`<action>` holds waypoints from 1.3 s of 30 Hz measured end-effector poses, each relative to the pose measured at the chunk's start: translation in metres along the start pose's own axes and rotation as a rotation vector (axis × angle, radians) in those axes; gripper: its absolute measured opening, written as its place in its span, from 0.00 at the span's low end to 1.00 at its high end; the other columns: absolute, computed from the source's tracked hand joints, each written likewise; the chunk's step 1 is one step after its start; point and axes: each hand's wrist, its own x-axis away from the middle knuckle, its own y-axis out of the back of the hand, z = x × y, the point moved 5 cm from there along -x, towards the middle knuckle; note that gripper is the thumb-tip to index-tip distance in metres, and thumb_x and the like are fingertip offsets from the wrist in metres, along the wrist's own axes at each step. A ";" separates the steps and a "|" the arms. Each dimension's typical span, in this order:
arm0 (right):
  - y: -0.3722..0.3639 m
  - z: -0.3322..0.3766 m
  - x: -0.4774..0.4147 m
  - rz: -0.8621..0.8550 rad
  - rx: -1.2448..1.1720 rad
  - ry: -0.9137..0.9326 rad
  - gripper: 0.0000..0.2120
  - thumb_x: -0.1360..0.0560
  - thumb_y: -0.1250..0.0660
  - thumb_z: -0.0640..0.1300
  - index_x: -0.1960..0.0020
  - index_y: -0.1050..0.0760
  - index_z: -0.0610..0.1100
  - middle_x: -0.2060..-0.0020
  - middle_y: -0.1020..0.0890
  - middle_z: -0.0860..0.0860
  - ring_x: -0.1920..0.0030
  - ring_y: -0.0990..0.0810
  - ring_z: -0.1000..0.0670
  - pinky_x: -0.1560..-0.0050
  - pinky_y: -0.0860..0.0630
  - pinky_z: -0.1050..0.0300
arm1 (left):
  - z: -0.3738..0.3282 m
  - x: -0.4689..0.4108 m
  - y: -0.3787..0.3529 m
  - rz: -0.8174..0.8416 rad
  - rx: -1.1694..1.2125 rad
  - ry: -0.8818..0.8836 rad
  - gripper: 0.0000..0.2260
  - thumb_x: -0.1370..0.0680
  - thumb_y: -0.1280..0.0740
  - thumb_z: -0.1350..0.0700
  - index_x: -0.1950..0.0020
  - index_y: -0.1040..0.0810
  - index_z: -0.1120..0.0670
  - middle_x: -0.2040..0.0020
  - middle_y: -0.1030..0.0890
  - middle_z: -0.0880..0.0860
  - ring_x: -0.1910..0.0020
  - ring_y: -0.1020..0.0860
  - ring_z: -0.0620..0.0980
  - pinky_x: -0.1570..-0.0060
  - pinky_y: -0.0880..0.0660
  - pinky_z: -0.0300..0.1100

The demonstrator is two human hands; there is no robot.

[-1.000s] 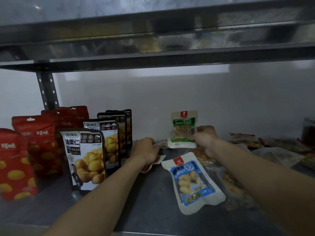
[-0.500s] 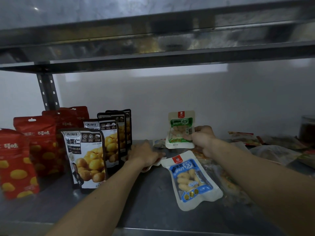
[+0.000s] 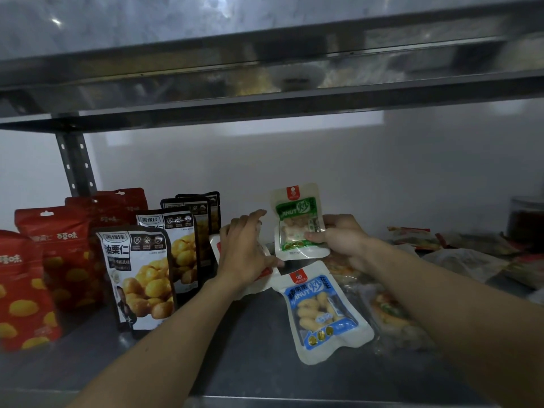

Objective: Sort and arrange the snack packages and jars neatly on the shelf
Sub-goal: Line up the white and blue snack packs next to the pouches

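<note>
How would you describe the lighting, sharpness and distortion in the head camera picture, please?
Head view: dim light, darkest at right, where the jar is murky; the upper shelf bows from wide-angle distortion and shows smeared reflections; the blue peanut packet and the green peanut packet in the right hand are legible.

White wall fills background, plain, dimly lit. Bright rectangular light patch high on wall, just below upper tier. Second, fainter glow near right edge. Perforated steel upright at left, against wall, two rows of holes, top meeting upper tier. Upper steel tier spans full width overhead, slanted in view, higher at right. Its front lip shiny, with blurred yellowish reflections. Small bright glint on sheet metal, upper left.
</note>
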 end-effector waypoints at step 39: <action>-0.035 0.018 0.001 0.163 -0.283 0.077 0.19 0.28 0.28 0.36 0.39 0.27 0.38 0.49 0.16 0.42 0.49 0.16 0.45 0.44 0.20 0.48 | 0.008 0.001 -0.005 0.034 1.030 0.533 0.30 0.22 0.34 0.51 0.24 0.44 0.50 0.29 0.31 0.56 0.34 0.27 0.55 0.34 0.31 0.56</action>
